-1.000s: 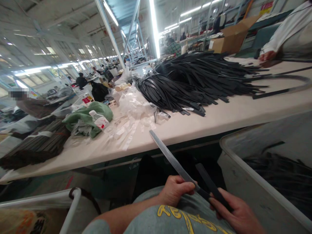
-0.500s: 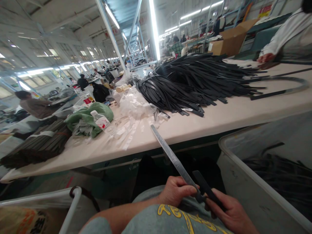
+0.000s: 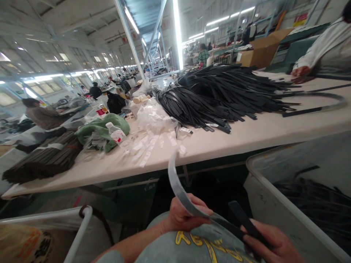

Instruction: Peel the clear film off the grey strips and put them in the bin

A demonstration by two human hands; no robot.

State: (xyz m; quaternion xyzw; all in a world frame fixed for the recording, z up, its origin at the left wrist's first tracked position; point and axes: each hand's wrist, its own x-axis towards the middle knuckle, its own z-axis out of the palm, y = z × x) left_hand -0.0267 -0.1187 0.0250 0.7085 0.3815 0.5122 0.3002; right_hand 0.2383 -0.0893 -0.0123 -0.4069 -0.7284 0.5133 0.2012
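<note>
Over my lap I hold a long flat black strap (image 3: 227, 225), part of it looking grey and shiny. My left hand (image 3: 189, 213) is closed around it, and its grey end (image 3: 175, 180) curves up toward the table edge. Farther right, my right hand (image 3: 270, 239) grips the strap together with a short dark end (image 3: 241, 215) that sticks up. The strap stretches between both hands. Ahead on the table lies a large bundle of similar black straps (image 3: 219, 96). Crumpled clear plastic (image 3: 153, 115) and white slips (image 3: 148, 151) lie left of the bundle.
A bin (image 3: 263, 175) holding dark straps stands at my right, and a white-railed cart (image 3: 82, 230) at my lower left. On the pale table (image 3: 246, 135) are a plastic bottle (image 3: 116, 134), green cloth (image 3: 94, 128) and a dark stack (image 3: 41, 157). Another person's hand (image 3: 301, 71) rests at the far right.
My hands have moved apart, the left one leftward and the right one rightward, with more strap between them. The grey end, straight before, now bends in a curve.
</note>
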